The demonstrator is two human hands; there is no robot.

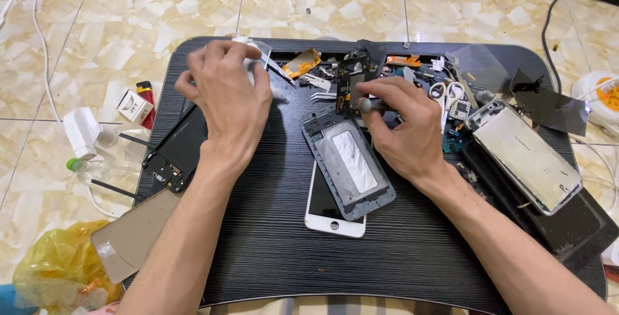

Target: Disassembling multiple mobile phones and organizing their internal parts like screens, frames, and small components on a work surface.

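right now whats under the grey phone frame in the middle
A white phone front lies under the grey frame, its lower end with the round button sticking out. Its upper part is covered, so nothing more shows there.

Black wood-grain tray, beige marbled floor tiles, yellow plastic bag, white phone front, grey phone frame

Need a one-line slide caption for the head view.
Right hand holds a screwdriver above an opened phone frame; left hand grips a small clear item on the black desk.

small red-white box left of table; white phone screen centre.
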